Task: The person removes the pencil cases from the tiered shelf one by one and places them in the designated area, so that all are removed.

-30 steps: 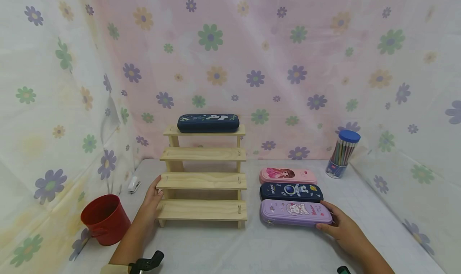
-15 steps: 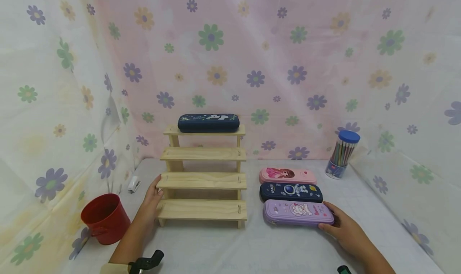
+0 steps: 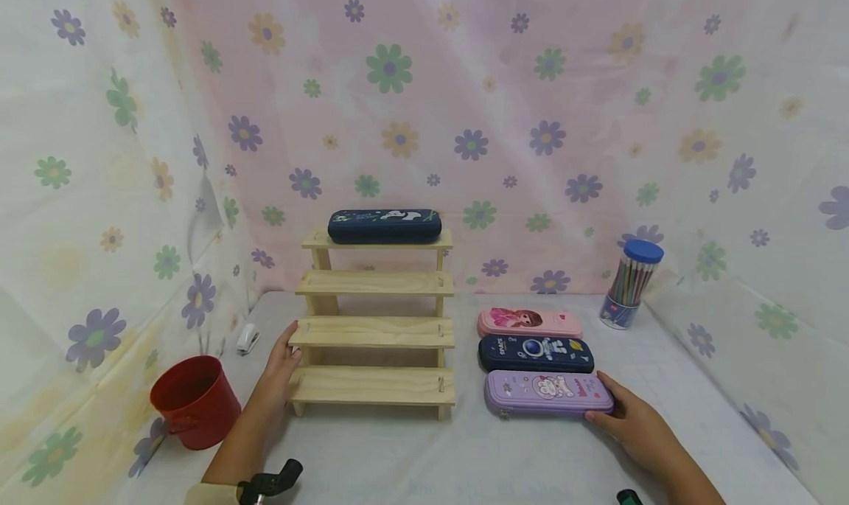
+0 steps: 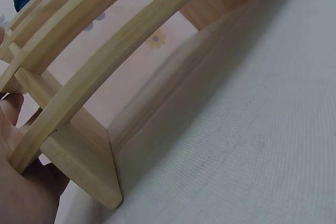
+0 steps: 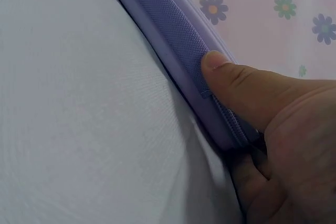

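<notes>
My right hand [image 3: 630, 420] holds the right end of a purple pencil case [image 3: 530, 402] with a cartoon bunny on its lid. In the right wrist view the thumb [image 5: 231, 74] presses the zipper side, and the other fingers curl at the case's end, partly hidden. At the left end of a four-step wooden display stand [image 3: 371, 332], my left hand [image 3: 281, 365] grips the side at the lower steps. Some of its fingers are hidden behind the wood in the left wrist view. A dark blue panda pencil case [image 3: 385, 228] lies on the top step.
Behind the purple case lie a navy space-themed pencil case [image 3: 537, 352] and a pink one [image 3: 530, 322] with a girl's picture. A blue-lidded tub of pencils [image 3: 630, 284] stands back right. At left are a red bucket [image 3: 195, 405] and a small white object [image 3: 247, 339].
The purple pencil case has shifted slightly right, then a little toward the front, with my right hand on it. My left hand and the stand stay put.
</notes>
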A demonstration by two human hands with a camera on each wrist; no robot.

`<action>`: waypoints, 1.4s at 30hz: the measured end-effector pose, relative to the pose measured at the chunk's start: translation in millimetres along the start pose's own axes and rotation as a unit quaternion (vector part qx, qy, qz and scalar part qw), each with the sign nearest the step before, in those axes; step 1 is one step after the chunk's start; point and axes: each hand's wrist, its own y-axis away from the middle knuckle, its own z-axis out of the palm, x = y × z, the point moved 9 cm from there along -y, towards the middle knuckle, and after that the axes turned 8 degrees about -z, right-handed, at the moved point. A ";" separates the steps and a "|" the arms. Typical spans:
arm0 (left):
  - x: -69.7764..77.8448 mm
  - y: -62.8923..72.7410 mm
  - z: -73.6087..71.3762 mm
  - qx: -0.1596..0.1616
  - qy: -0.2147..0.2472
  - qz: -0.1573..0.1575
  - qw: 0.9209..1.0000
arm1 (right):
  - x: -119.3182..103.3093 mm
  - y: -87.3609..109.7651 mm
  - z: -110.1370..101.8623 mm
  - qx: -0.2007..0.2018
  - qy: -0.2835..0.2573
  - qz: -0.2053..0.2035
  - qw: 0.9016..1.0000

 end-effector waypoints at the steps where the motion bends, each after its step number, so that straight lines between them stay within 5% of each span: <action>1: 0.6 -0.2 0.0 -0.001 0.002 0.003 1.000 | 0.1 0.0 0.1 0.000 -0.001 0.002 1.000; 26: 2.5 3.1 1.3 0.013 -0.019 -0.010 1.000 | -5.4 3.8 0.2 0.001 -0.018 0.010 1.000; 31: 3.3 0.5 2.5 0.002 0.006 0.004 1.000 | -6.3 3.1 -1.1 0.000 -0.012 0.004 1.000; 42: 8.5 0.7 2.9 -0.011 0.029 0.034 0.999 | -40.0 7.6 -8.1 0.048 0.010 -0.072 0.996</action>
